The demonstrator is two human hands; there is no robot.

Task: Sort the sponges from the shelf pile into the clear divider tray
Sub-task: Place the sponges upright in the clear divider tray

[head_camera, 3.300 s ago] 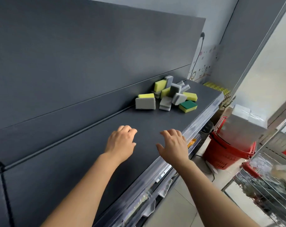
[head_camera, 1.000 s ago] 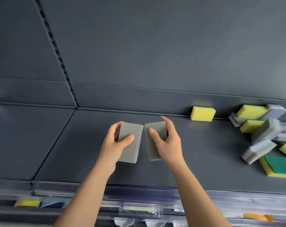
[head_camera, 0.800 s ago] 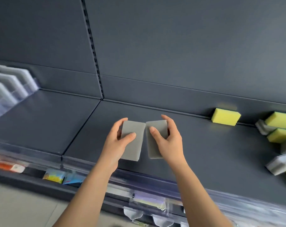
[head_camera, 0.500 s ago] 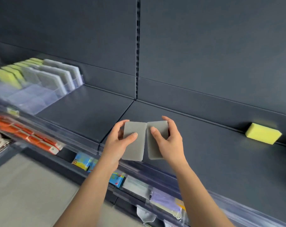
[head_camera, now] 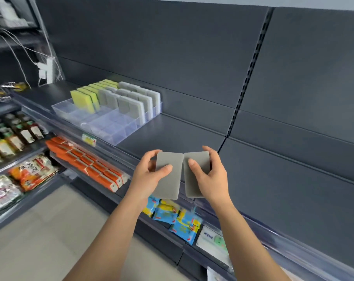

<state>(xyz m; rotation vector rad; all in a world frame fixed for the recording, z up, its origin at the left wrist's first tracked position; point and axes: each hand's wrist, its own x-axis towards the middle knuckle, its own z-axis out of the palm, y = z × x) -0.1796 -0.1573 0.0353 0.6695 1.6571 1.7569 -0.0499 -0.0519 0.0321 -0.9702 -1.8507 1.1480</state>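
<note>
The left hand (head_camera: 149, 175) holds a flat grey rectangular foam sponge (head_camera: 168, 175), thumb across its broad face and fingers wrapped behind its left edge. The right hand (head_camera: 209, 175) holds a second grey rectangular foam sponge (head_camera: 194, 175) the same way, mirrored, thumb on the face and fingers curled over its top right corner. Both grips are closed firmly on their sponges. Each sponge has its long axis running up and down in the view, the broad face turned toward the camera, the short top edge pointing away toward the shelf back. The two top corners nearly touch in the middle; lower down the sponges splay slightly apart. They are carried in the air above the front lip of the dark grey metal shelf (head_camera: 172, 134), in front of the lower shelves.

Further left on that same shelf stands the clear plastic divider tray (head_camera: 111, 126), well apart from the hands. Its rear compartments are filled with sponges set on edge in rows: yellow-and-green sponges (head_camera: 87, 98) in the left lanes, grey-and-white sponges (head_camera: 135, 102) in the middle and right lanes. The front compartments of the tray show only clear plastic.

Below, a lower shelf carries a row of orange packets (head_camera: 87, 159), and blue-and-yellow packets (head_camera: 176, 218) lie just under the hands. Dark bottles (head_camera: 14, 132) and printed bags (head_camera: 32, 171) fill the racks at far left.
</note>
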